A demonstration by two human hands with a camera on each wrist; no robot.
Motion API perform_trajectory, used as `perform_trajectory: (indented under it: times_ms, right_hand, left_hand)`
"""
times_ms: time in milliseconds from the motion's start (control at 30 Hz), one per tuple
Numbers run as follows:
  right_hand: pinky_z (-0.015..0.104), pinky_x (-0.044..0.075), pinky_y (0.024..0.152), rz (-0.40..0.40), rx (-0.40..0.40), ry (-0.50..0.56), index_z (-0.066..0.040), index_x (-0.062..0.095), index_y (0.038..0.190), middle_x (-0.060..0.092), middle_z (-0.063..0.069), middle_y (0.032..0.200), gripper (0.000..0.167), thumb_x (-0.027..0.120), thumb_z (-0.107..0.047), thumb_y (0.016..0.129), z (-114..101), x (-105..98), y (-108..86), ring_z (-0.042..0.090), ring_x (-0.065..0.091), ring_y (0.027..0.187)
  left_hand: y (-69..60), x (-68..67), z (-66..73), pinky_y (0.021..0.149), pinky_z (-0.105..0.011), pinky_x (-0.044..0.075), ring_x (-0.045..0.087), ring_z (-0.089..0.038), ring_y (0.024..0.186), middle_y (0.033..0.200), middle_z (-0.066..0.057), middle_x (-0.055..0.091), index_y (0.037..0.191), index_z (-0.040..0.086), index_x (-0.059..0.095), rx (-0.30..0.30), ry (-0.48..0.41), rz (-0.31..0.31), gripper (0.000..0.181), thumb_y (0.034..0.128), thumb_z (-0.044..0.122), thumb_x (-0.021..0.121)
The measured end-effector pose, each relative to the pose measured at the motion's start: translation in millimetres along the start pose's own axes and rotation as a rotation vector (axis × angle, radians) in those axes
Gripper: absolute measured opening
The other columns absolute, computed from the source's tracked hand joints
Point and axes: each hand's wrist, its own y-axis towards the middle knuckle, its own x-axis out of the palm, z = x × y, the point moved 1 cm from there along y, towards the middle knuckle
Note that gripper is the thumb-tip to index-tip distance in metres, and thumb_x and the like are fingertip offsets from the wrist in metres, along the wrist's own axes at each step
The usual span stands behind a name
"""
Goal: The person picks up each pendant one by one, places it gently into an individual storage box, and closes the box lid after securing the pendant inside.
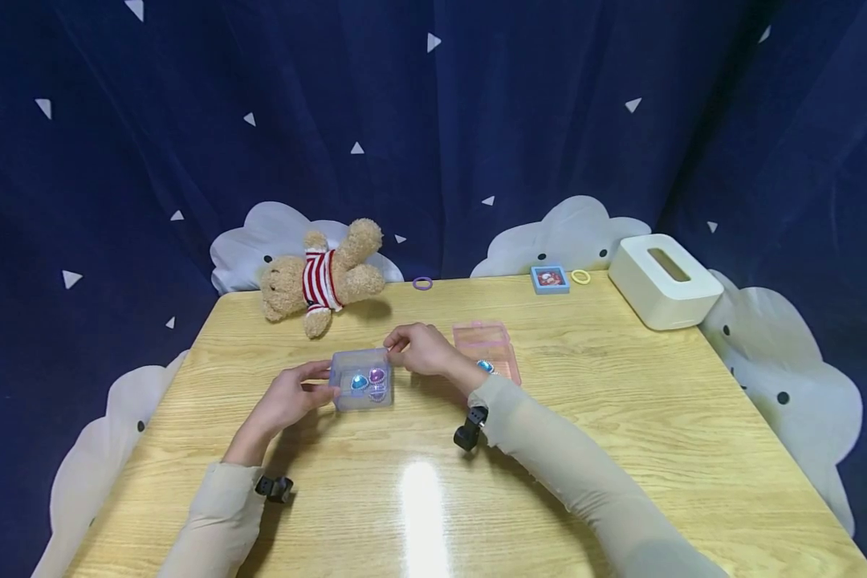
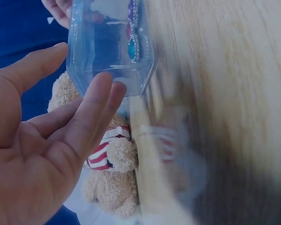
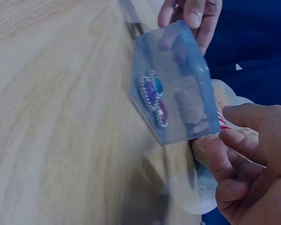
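Observation:
A clear bluish plastic box stands between the two hands, with a blue gem ornament and purple ones with silver beaded edges inside. My left hand holds its left end, thumb toward the near corner and fingers along the side. At the far right corner, my right hand pinches the edge between thumb and curled fingers; the exact contact is partly hidden. Just beyond the right wrist sits an open pink plastic box, partly covered by that arm, with a blue gem ornament in it.
A teddy bear in a striped shirt lies at the back left. Along the back edge are a purple ring, a light-blue square box and a yellow ring. A white tissue box stands at the back right.

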Motion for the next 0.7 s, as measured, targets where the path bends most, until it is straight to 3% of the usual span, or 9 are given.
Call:
perform_trajectory:
  times_ms: [100, 333, 600, 700]
  right_hand:
    - [0.02, 0.053, 0.064, 0.004, 0.003, 0.014, -0.012, 0.073, 0.109, 0.075, -0.001, 0.094, 0.023, 0.072, -0.024, 0.09, -0.2, -7.0, -2.6, 0.005, 0.065, 0.064]
    - [0.021, 0.053, 0.062, 0.024, 0.019, 0.044, -0.008, 0.072, 0.112, 0.074, 0.001, 0.094, 0.027, 0.073, -0.024, 0.09, 4.0, -29.4, -11.8, 0.008, 0.064, 0.064]
    - [0.025, 0.058, 0.065, 0.036, 0.083, 0.112, -0.014, 0.071, 0.112, 0.069, 0.002, 0.097, 0.022, 0.07, -0.026, 0.093, 18.6, -58.7, -30.0, 0.024, 0.071, 0.081]
    - [0.027, 0.056, 0.069, 0.061, 0.104, 0.116, -0.018, 0.071, 0.111, 0.069, 0.001, 0.099, 0.02, 0.068, -0.028, 0.094, 25.2, -70.1, -36.1, 0.022, 0.068, 0.086]
  left_hand:
    - [0.0, -1.3, 0.8, 0.091, -0.037, 0.06, 0.065, -0.042, 0.117, 0.135, -0.03, 0.058, 0.146, -0.005, 0.044, 0.011, -0.007, 0.007, 0.062, 0.0936, 0.015, 0.07]
    - [0.1, -7.8, 6.4, 0.08, -0.023, 0.058, 0.065, -0.038, 0.117, 0.136, -0.023, 0.061, 0.142, 0.0, 0.051, 0.035, 0.033, 0.097, 0.052, 0.0942, 0.013, 0.068]
    - [0.5, -7.9, 19.4, 0.077, -0.02, 0.057, 0.066, -0.037, 0.115, 0.131, -0.019, 0.065, 0.136, 0.005, 0.059, 0.082, 0.065, 0.155, 0.044, 0.0938, 0.014, 0.069]
    - [2.6, -4.4, 26.1, 0.078, -0.02, 0.055, 0.067, -0.035, 0.113, 0.131, -0.017, 0.066, 0.135, 0.008, 0.061, 0.1, 0.078, 0.158, 0.042, 0.0934, 0.012, 0.069]
